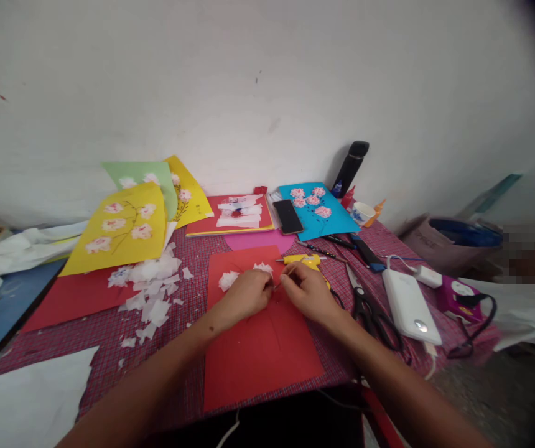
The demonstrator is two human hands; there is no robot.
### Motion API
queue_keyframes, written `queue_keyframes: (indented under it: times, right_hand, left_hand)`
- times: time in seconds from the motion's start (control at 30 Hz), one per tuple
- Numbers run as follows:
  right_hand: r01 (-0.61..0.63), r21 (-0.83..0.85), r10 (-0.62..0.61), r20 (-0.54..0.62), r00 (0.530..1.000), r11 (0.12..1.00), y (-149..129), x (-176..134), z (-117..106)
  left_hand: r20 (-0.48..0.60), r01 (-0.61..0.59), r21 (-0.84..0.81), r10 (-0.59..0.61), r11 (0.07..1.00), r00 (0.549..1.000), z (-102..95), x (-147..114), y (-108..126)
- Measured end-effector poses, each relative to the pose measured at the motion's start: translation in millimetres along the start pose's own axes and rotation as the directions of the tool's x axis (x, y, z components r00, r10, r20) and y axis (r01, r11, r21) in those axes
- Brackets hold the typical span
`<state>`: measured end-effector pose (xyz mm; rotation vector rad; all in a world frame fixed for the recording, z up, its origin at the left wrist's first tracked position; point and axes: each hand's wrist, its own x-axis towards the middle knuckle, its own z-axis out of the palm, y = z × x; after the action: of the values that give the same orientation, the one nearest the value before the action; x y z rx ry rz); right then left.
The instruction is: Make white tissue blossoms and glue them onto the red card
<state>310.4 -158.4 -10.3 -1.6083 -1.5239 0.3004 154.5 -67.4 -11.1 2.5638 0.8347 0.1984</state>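
Observation:
A red sheet of paper [262, 367] lies in front of me, with white paper flowers [228, 280] near its top and thin dark lines drawn on it. My left hand [247, 291] is over the sheet, its fingers closed in a pinch on something hidden. Close beside it, my right hand [308, 287] is closed too, with what looks like a thin stick between its fingers; its kind is too small to tell. Just behind the right hand lies a yellow glue gun [302, 261]. Torn white paper pieces [155, 311] are scattered left of the sheet.
Black scissors [371, 314], a white power bank [411, 306] and a purple power adapter [458, 298] lie at right. Behind are a phone [288, 216], a blue flower card [335, 224], a small cup [362, 213] and a black bottle [352, 167]. Yellow flower cards [125, 246] lean at left.

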Motion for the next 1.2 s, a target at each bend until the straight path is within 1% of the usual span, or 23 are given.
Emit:
queue_keyframes:
  times: [0.17,0.37,0.47,0.63,0.8,1.0,1.2]
  right_hand:
    - [-0.02,-0.007,0.021,0.018,1.0,1.0,1.4,-1.3,-0.1]
    - [-0.03,0.013,0.03,0.005,1.0,0.999,3.2,-2.8,-1.4]
    - [-0.024,0.016,0.024,0.015,1.0,1.0,4.8,-2.8,0.4]
    - [-0.015,-0.001,0.015,0.019,1.0,1.0,7.2,-1.9,4.0]
    - [-0.016,-0.018,0.017,0.044,0.999,1.0,7.3,-2.0,3.7]
    - [-0.022,-0.026,0.025,0.084,0.996,0.999,2.6,-1.9,0.1]
    - [-0.04,-0.01,0.041,0.069,0.997,0.999,0.7,-3.4,-0.6]
  left_hand:
    - [0.003,-0.01,-0.001,0.01,1.0,1.0,-2.3,-1.1,1.1]
    - [-0.027,-0.059,-0.071,0.057,0.996,0.998,-6.2,-5.4,1.9]
    - [-0.028,-0.081,-0.088,0.079,0.993,0.996,-5.3,-5.1,0.8]
    - [-0.03,-0.072,-0.117,0.068,0.991,0.997,-0.2,-2.8,-3.0]
    - [-0.096,-0.088,-0.089,0.079,0.992,0.992,0.8,-4.8,-4.8]
    - [-0.073,-0.162,-0.1,0.156,0.982,0.985,-5.2,-7.9,-3.6]
    - [-0.048,-0.166,0.005,0.166,0.986,0.985,-3.4,-9.0,-3.2]
